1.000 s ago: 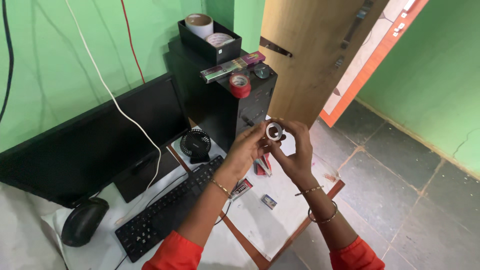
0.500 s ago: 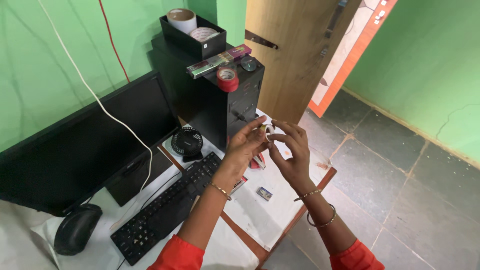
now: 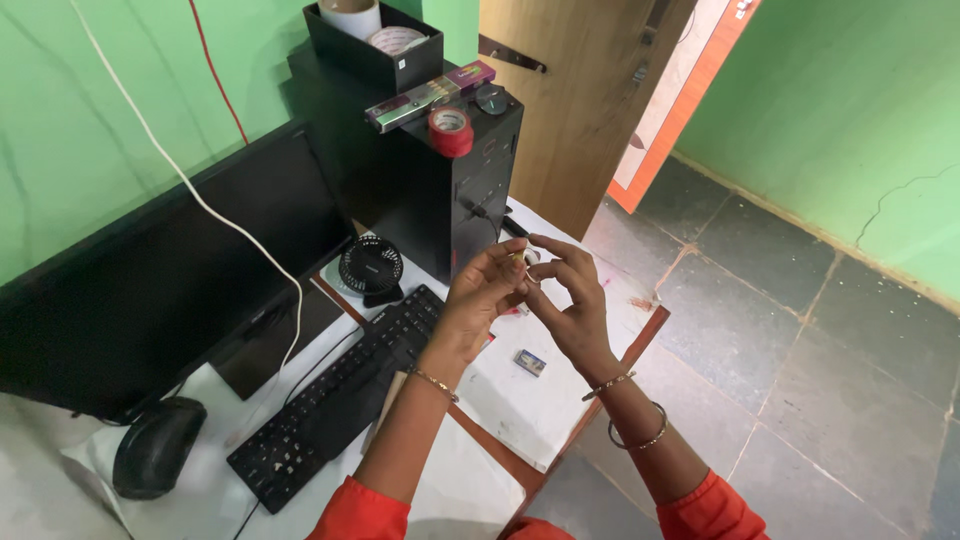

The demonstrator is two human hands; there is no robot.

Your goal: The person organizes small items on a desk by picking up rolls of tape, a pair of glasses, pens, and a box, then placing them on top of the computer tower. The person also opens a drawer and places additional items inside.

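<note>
Both hands met above the tabletop [image 3: 540, 410], just in front of the black computer tower [image 3: 420, 190], which serves here as the landmark. The left hand [image 3: 480, 300] had its grip pinched together on a small roll of tape [image 3: 524, 259], thumb and fingertips closed on its edge, and the roll was held in the air, clear of the tabletop. The right hand [image 3: 570, 300] touched the same roll from the other side, with its fingers [image 3: 555, 248] curled over it; whether that grip was truly clamped on the roll or only resting against it could not be told, since the roll was mostly hidden. On top of the tower lay a red tape roll [image 3: 450, 130], a long flat box [image 3: 430, 95] and a black tray [image 3: 375, 50] with more rolls in it. To the left of the tower's base stood a small black fan [image 3: 370, 268], and further left a dark monitor [image 3: 150, 290]. A black keyboard [image 3: 335, 400] lay in front of the monitor, with a black mouse [image 3: 155, 445] at its far left. A small matchbox-like box [image 3: 529, 362] lay on the tabletop in front of the tower, below the hands.
</note>
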